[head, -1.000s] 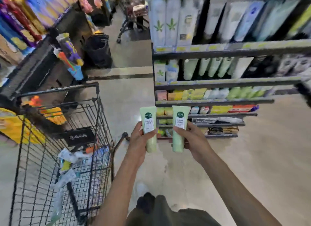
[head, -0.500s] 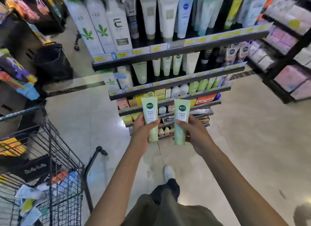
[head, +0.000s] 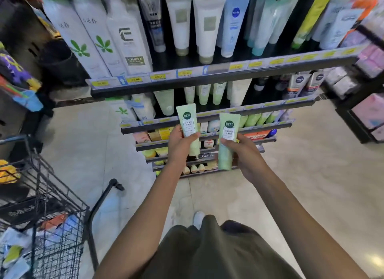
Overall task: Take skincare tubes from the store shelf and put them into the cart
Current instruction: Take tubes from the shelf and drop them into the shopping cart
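A retail shop is shown, of the supermarket or drugstore kind. A tiered black store shelf [head: 218, 76] is stocked with rows of skincare tubes [head: 205, 27] and tall white boxed products [head: 126, 33], set upright and facing outward. Yellow price labels [head: 159, 77] are fixed along the front edges of the shelf. A black wire shopping cart [head: 52, 206] is parked at the left on a polished tiled floor [head: 311, 185], with packaged goods lying in its basket. More stocked shelving [head: 367, 104] is seen at the right, holding pink and white packs, and colourful merchandise [head: 18, 85] is displayed at the left.
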A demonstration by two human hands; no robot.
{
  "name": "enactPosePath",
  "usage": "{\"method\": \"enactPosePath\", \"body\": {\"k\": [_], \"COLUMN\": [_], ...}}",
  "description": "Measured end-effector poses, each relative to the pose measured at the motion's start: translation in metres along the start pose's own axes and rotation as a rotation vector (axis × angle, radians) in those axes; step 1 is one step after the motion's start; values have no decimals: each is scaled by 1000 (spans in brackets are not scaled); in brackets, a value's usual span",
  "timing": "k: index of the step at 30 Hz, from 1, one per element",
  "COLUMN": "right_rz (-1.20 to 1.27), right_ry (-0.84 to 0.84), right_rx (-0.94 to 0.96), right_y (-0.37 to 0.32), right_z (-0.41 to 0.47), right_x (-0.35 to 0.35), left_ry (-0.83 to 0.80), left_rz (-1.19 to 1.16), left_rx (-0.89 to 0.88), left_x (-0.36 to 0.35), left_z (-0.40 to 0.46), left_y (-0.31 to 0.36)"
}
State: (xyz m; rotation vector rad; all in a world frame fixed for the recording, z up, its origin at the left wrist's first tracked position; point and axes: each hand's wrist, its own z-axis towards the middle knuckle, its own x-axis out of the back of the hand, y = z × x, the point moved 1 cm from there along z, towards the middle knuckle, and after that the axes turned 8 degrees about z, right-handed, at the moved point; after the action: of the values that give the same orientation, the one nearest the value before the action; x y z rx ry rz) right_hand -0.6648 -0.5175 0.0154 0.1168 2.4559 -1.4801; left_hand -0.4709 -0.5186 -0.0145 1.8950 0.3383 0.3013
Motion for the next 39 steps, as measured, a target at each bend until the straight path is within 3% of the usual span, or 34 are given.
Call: {"method": "enactPosePath", "body": {"k": [13,21,25,39], "right_rz": [-18,-68,-76,-84], "right_ry": [-131,-113,-103,-102], "right_rx": [-99,-124,-124,-122], "right_y": [-35,-37,-39,-37], "right_z": [69,94,100,104], "right_x": [19,44,51,50], "left_ry": [189,308,319,253], "left_rz": [159,151,150,471], "left_rx": [-25,-7,8,-104], "left_x": [-41,-52,-54,-57], "left_z": [108,155,171,171], "left_y": [26,40,38,15]}}
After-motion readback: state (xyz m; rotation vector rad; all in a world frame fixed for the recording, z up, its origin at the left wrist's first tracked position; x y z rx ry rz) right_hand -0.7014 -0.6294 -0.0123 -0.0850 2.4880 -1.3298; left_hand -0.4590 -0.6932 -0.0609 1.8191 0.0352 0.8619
